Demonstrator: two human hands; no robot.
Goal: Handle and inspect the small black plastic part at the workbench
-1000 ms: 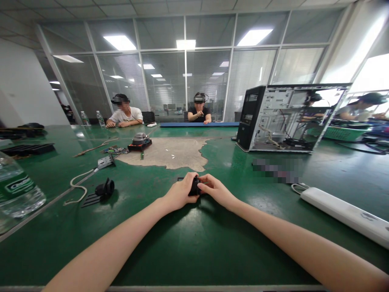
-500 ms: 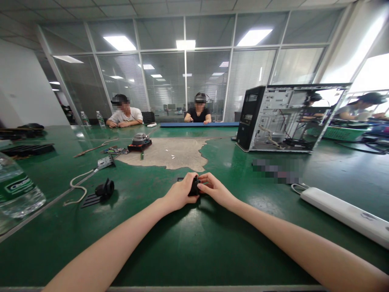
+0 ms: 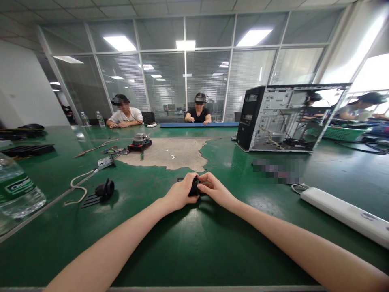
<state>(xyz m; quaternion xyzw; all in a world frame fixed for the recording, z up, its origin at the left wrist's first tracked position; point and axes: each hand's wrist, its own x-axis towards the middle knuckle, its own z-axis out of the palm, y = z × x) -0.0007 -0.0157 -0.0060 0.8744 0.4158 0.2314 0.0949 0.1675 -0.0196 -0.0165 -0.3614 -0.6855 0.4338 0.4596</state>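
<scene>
Near the middle of the green table (image 3: 194,247), a small black part (image 3: 195,187) is held between both hands. My left hand (image 3: 180,192) wraps round it from the left, thumb below and fingers over the top. From the right, the thumb and fingertips of my right hand (image 3: 214,189) pinch its right side. Most of the part is hidden by the fingers; a dark edge sticks out behind my left hand. Another black part (image 3: 105,188) with a round end and flat slats lies to the left, touched by neither hand.
An open computer case (image 3: 255,117) stands at the back right, with a white power strip (image 3: 343,213) nearer. At left are a water bottle (image 3: 20,186), a cable (image 3: 79,187) and a heatsink fan (image 3: 140,140). Two people sit across the table; others are at the right.
My hands and the black part look the same as before. Across the table, the hands of the person in black have shifted slightly.
</scene>
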